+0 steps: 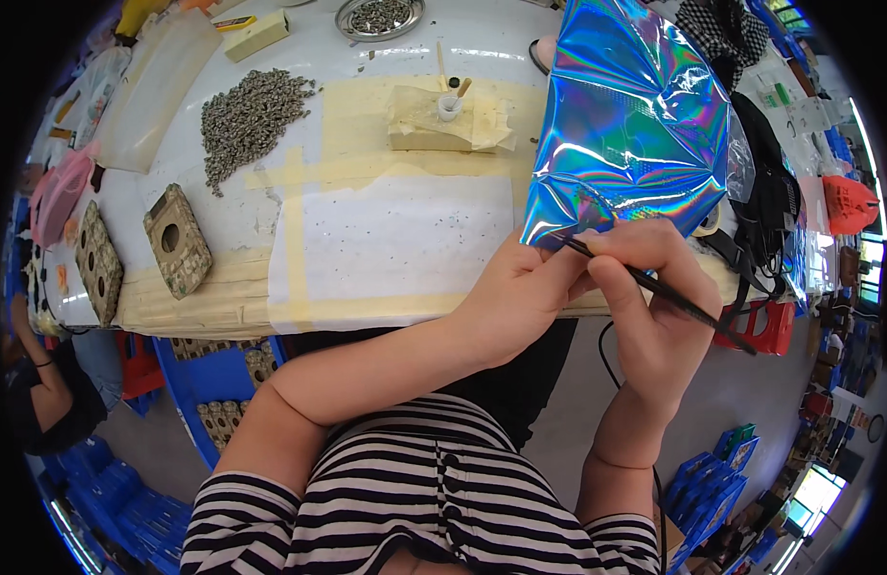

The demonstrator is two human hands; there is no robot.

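A shiny blue holographic bag (635,115) covers the right part of the table. Its lower left corner meets the fingers of my left hand (515,292), closed in a pinch there. My right hand (659,297) is closed around slim black tweezers (688,305), whose tip points at the pinched corner. My fingers hide part of that corner and whatever else may be between them. To the left of my hands, a white sheet (395,278) is taped down and has tiny specks scattered over it.
A pile of small grey pieces (252,120) lies at the left, near two camouflage-patterned cases (178,241). Behind the sheet stands a taped block (434,134) with a small cup (450,107). A round metal dish (379,17) is farther back. Black straps (750,235) hang at the right.
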